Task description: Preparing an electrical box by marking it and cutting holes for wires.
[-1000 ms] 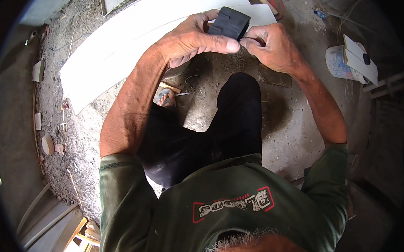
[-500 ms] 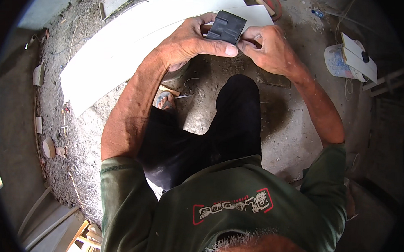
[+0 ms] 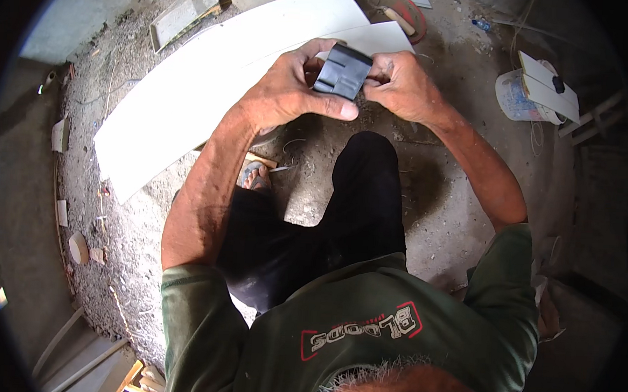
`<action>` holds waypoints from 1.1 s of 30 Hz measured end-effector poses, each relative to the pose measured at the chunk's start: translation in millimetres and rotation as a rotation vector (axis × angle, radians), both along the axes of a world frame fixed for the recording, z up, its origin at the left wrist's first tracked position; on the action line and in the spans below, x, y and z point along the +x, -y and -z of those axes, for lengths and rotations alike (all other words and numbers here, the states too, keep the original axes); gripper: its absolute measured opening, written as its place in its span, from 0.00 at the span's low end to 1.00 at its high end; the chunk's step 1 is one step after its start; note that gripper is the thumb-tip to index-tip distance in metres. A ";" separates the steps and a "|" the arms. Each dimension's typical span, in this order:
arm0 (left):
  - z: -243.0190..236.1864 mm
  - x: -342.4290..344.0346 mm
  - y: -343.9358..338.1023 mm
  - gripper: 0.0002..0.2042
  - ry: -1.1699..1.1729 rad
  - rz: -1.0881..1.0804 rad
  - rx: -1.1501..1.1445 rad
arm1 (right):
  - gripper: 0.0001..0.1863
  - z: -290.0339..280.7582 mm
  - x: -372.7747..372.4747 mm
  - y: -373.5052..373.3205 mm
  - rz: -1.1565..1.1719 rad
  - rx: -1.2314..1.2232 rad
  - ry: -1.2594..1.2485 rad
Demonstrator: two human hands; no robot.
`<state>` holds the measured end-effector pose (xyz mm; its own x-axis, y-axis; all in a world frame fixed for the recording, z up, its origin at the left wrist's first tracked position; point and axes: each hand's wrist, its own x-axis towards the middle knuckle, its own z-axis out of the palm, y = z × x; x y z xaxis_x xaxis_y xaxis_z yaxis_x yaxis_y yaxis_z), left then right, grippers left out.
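A black box-shaped block (image 3: 342, 72) with ridges and slots, much like a tool battery pack, is held up in front of me. Its ridged face is turned upward and catches the light. My left hand (image 3: 280, 89) grips it from the left, thumb along the lower edge and the other fingers around the far side. At its right edge my right hand (image 3: 406, 88) has its fingers bent in a pinch against the block; their tips are partly hidden. Below and behind both hands lie long white panels (image 3: 214, 72) with a seam between them.
A white bucket (image 3: 512, 98) stands at right, with a white board (image 3: 548, 87) and a small black piece on top. At the far side are a red-rimmed round pan (image 3: 421, 29), a grey tray (image 3: 185, 15) and a plastic bottle (image 3: 481, 24). Rubble (image 3: 144, 237) covers the left floor.
Both hands and the black block sit slightly lower in the picture. The block has tilted so its face shines more, and my right fingers have shifted up along its right edge.
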<state>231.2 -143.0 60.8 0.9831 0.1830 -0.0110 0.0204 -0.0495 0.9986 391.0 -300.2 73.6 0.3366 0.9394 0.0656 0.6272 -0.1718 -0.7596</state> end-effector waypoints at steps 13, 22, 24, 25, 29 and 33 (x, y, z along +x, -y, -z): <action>4.4 2.4 6.5 0.52 0.075 -0.026 0.039 | 0.08 16.5 10.8 -6.6 -0.070 0.091 -0.199; 2.4 1.2 3.6 0.53 0.003 -0.035 -0.007 | 0.08 5.6 12.5 -3.5 -0.057 -0.061 -0.337; 5.0 1.0 2.4 0.53 0.014 -0.041 0.015 | 0.08 3.3 9.2 -5.5 -0.053 -0.068 -0.370; 5.7 0.6 2.1 0.54 0.026 -0.042 0.036 | 0.09 2.7 7.9 -6.5 -0.045 -0.075 -0.402; 3.9 1.6 3.4 0.52 0.068 -0.050 0.117 | 0.08 7.8 12.1 -4.5 -0.023 -0.123 -0.347; 2.9 1.5 5.4 0.52 0.050 -0.049 0.173 | 0.08 11.2 9.8 -3.2 -0.043 0.023 -0.248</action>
<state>232.6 -148.4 57.9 0.9714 0.2258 0.0730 -0.0219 -0.2212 0.9750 400.8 -297.1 62.5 0.3048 0.9524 0.0074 0.4276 -0.1299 -0.8946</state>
